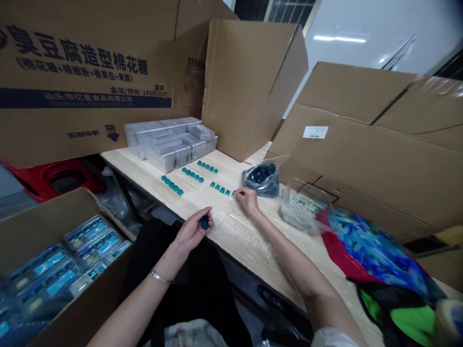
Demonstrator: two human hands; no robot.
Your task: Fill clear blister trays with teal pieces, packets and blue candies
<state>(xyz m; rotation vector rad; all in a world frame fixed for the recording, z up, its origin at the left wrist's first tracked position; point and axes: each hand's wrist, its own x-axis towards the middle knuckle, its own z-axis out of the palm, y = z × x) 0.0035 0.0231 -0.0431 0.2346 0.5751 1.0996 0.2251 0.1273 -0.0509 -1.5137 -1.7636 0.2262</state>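
My left hand [195, 226] is curled over the table's front edge around a small cluster of dark teal pieces [204, 221]. Farther in, my right hand [247, 199] pinches a small teal piece [234, 193] at the right end of a short row of teal pieces [220, 189]. Other rows of teal pieces [172, 185] lie to the left in clear trays that are hard to make out. Clear plastic trays [240, 231] with small hollows lie under and beside my hands. Behind my right hand stands an open clear bag [261, 176] full of dark teal pieces.
Stacked clear trays [173, 144] stand at the table's far left. A clear tub [304, 212] holds small pale and green bits. Blue packets fill a red-rimmed container [376, 246]. Large cardboard boxes [249, 86] wall the back; another box [108, 217] with packed sets stands lower left.
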